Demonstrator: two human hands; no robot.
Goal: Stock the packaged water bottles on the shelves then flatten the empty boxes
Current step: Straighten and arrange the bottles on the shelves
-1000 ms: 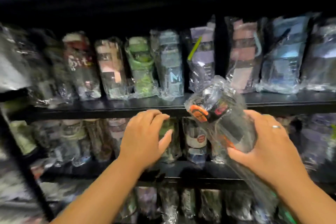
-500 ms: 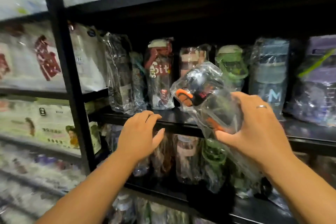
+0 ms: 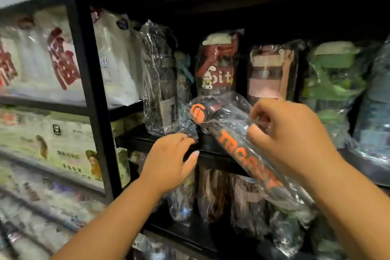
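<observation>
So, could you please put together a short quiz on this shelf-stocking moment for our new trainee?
1. True or false: the right hand holds a wrapped black bottle with orange lettering.
2. The left hand rests at: A) the shelf edge; B) a cardboard box; C) a price tag.
3. Fill in: just right of the pink bottle stands a ___ one.
Key: 1 true; 2 A; 3 green bottle.

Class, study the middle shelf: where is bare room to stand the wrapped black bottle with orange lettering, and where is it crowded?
Bare: the front strip of the black shelf, bordered by the dark plastic-wrapped bottle, the red white-capped bottle behind, and the black orange-lettered bottle in the right hand. Crowded: rightward, pink wrapped bottle beside green wrapped bottle.
</observation>
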